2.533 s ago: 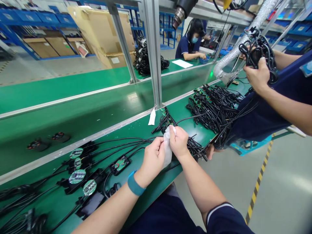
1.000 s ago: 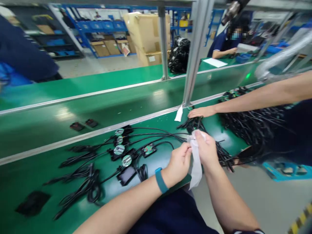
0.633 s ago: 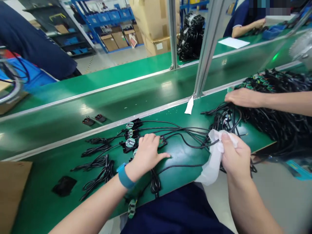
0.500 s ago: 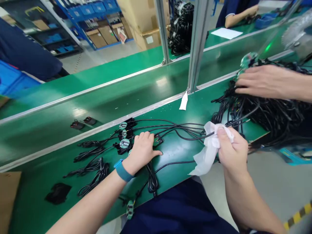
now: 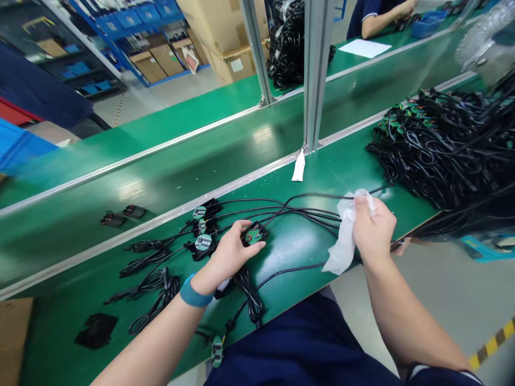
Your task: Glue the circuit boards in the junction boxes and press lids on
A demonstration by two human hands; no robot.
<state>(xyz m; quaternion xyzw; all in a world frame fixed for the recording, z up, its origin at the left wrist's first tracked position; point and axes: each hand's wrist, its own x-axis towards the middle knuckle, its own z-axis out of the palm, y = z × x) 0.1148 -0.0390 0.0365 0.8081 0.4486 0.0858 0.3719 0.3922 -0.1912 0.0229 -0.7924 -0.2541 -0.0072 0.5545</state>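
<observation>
My left hand (image 5: 230, 251) has its thumb and fingers around a small black housing with a green circuit board (image 5: 254, 234) inside. A black cable (image 5: 277, 215) runs from this housing towards my right hand (image 5: 374, 225). That hand is closed on a crumpled white wipe (image 5: 341, 247), which is wrapped about the cable, its loose end hanging down. Left of my left hand lie several more boards in black housings, among them a round green board (image 5: 203, 242). Another green board (image 5: 217, 351) lies at the bench's near edge, close to my body.
Coiled black cables (image 5: 155, 295) lie on the green bench (image 5: 298, 300). A large cable heap (image 5: 450, 139) covers its right end. A black piece (image 5: 96, 331) and a cardboard box (image 5: 14, 343) are at left. Metal posts (image 5: 316, 75) rise behind; a co-worker's arm (image 5: 386, 19) is beyond.
My left hand has turned and gripped the housing, exposing its board. My right hand, with the wipe, has shifted slightly up and left. Another person's hand has left the cable heap.
</observation>
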